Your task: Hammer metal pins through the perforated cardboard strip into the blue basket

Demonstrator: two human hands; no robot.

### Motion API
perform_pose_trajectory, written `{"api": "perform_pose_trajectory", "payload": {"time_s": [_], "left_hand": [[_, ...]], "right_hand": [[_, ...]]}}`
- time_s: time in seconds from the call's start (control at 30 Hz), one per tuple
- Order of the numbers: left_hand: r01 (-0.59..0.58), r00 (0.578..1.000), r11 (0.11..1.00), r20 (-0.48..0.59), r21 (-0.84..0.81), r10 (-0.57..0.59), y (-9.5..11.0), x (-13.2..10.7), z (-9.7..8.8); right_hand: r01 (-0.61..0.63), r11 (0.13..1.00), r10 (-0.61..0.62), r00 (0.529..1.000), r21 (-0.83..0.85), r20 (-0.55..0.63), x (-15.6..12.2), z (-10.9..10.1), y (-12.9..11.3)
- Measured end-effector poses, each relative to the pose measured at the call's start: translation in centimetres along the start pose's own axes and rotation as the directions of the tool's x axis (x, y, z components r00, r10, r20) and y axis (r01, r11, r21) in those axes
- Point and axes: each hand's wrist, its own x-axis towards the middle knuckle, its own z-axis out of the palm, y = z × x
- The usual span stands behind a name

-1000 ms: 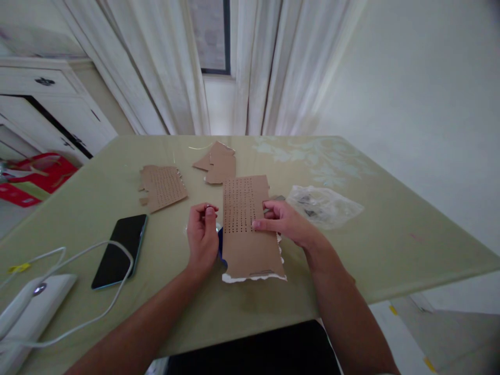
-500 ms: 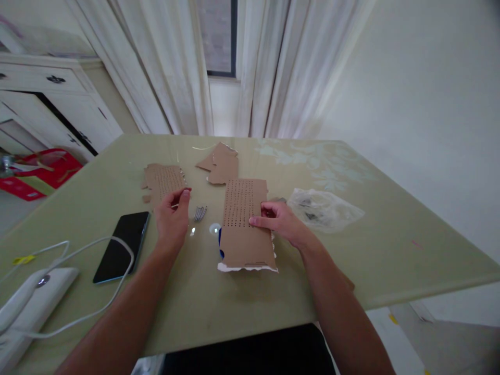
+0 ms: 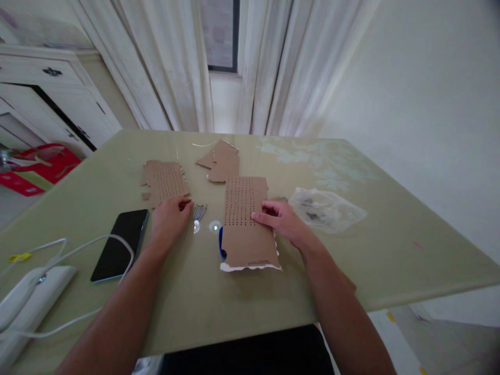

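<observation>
My right hand [image 3: 280, 219] grips the right edge of a brown cardboard piece [image 3: 250, 245], thumb on top and fingers curled at the side. Rows of small dark holes cover its upper half, and its near edge is torn and white. Something blue [image 3: 221, 245] shows at its left side. Beside a small cluster of metal nails or screws [image 3: 199, 212], my left hand [image 3: 172, 216] is low over the table with its fingers pinched. Whatever it may hold is too small to make out. A second holed cardboard piece [image 3: 166, 182] lies just beyond this hand.
Cardboard scraps [image 3: 224, 162] lie at the back. A clear plastic bag [image 3: 326, 210] with dark bits inside rests on the right. On the left are a phone [image 3: 121, 245], a white power strip [image 3: 35, 302] and a looping cable [image 3: 84, 245]. The table [image 3: 203, 307] ends near my lap.
My left hand has come down and slightly nearer to me, beside the metal pieces. My right hand keeps its grip on the cardboard. The view has shifted slightly.
</observation>
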Motion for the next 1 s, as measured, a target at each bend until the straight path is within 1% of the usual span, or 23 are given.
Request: {"api": "perform_pose_trajectory", "payload": {"time_s": [0.17,0.23,0.3,0.37,0.4,0.43,0.47,0.53,0.6,0.7,0.73,0.8,0.87,1.0], "left_hand": [[-0.036,0.998,0.995,0.053,0.092,0.031,-0.4,-0.2,-0.3],[-0.052,0.995,0.994,0.086,0.099,0.043,-0.1,-0.4,-0.5],[-0.075,0.994,0.995,0.083,0.066,0.069,0.7,-0.8,-0.6],[-0.145,0.988,0.987,0.040,-0.068,0.148,1.8,-1.5,-0.6],[-0.199,0.978,0.963,0.019,-0.184,0.206,2.5,-1.9,-0.6],[-0.244,0.966,0.914,0.006,-0.324,0.260,3.2,-2.5,-0.4],[-0.254,0.955,0.853,0.022,-0.455,0.296,3.9,-3.1,-0.2],[-0.195,0.951,0.736,0.057,-0.648,0.302,5.0,-4.5,0.6],[-0.085,0.949,0.650,0.138,-0.755,0.284,5.9,-5.8,1.5],[0.131,0.917,0.503,0.297,-0.854,0.265,6.7,-7.2,2.6],[0.191,0.905,0.451,0.334,-0.872,0.263,6.9,-7.5,2.9],[0.275,0.888,0.366,0.381,-0.889,0.257,7.2,-7.9,3.2],[0.323,0.873,0.334,0.415,-0.885,0.257,7.2,-8.3,3.4],[0.373,0.844,0.318,0.461,-0.872,0.274,6.9,-8.9,3.9]], "right_hand": [[-0.007,1.000,0.008,0.996,0.011,-0.092,-0.2,-0.2,-0.1],[-0.014,1.000,0.016,0.995,0.018,-0.097,-0.3,-0.2,-0.2],[-0.017,1.000,0.019,0.995,0.026,-0.094,-0.4,-0.2,-0.2],[-0.022,0.999,0.026,0.995,0.038,-0.095,-0.4,0.0,-0.2],[-0.028,0.998,0.033,0.995,0.048,-0.096,-0.3,0.0,-0.2],[-0.034,0.998,0.040,0.994,0.058,-0.098,-0.3,0.1,-0.1],[-0.039,0.997,0.046,0.993,0.065,-0.105,-0.2,0.1,0.0],[-0.040,0.997,0.049,0.990,0.069,-0.134,-0.1,0.3,0.2],[-0.032,0.998,0.041,0.985,0.058,-0.169,0.1,0.4,0.4],[-0.018,0.998,0.029,0.983,0.067,-0.179,0.3,0.7,0.4],[-0.015,0.997,0.028,0.985,0.082,-0.168,0.3,0.8,0.4],[-0.019,0.994,0.034,0.990,0.108,-0.135,0.4,1.0,0.4],[-0.037,0.993,0.049,0.993,0.116,-0.106,0.5,1.0,0.5],[-0.071,0.990,0.082,0.993,0.123,-0.086,0.3,0.7,0.5]]}}
